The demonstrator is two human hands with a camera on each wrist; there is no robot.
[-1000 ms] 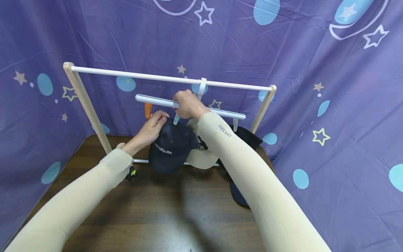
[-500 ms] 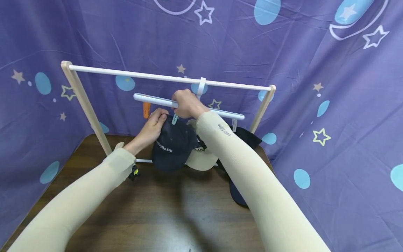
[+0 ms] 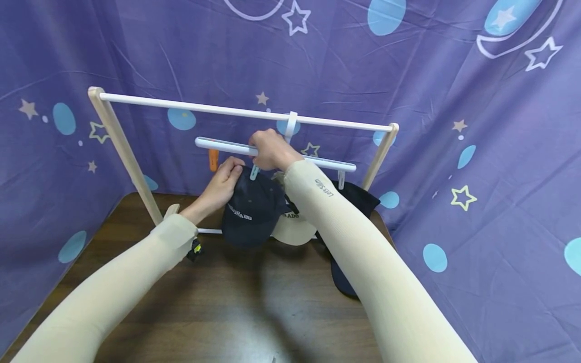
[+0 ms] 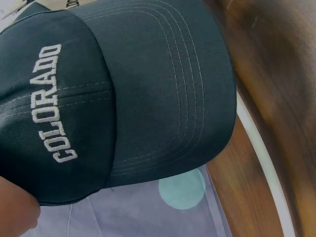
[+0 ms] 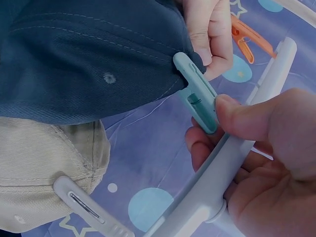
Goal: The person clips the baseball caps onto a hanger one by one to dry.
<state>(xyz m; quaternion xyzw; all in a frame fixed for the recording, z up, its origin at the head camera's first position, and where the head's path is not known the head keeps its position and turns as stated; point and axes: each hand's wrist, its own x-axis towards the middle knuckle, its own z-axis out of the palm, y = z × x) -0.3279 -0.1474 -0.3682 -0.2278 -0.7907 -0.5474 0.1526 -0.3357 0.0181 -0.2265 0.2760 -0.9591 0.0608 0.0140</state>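
A wooden rack stands on the bench in front of a purple curtain. Towards its left, an orange clip hangs from the near left end of a pale hanger, whose hook sits over the rack's top rail. Just below that clip, the person's left grip holds the navy cap by the edge, thumb on the near side. The cap hangs from these fingers, to the right of the left grip and above the bench, its brim pointing down and white COLORADO lettering across the front. Next comes a teal clip, its tip lying on the edge of the cap close to the left fingers; whether it has clamped the cloth cannot be told. The right grip is narrow: thumb and fingers pinch the teal clip's lower end, while the hanger passes through the same hand. The cap lies just beyond the clip from this grip. Further right, a beige cap hangs from a grey clip, partly behind the navy one. At the right end, a pale clip meets a dark cap, partly hidden by the right sleeve.
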